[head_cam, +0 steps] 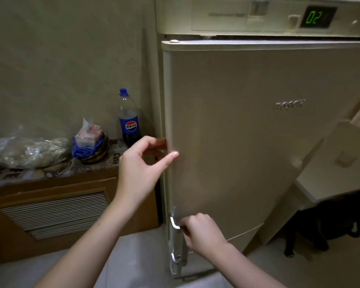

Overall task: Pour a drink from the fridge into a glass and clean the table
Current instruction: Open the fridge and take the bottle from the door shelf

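- Fridge door [247,142] is standing at the right of the scene, seemingly shut or barely ajar, with its display [317,17] glowing 02 above.
- Left hand [142,163] is gripping the door's left edge, fingers curled around it and thumb lying flat on the front.
- Right hand [202,232] is curling closed around the metal handle [176,227] lower down.
- Cola bottle [129,119] is standing upright on the cabinet top [50,173] left of the fridge, beside a tissue pack [88,134].
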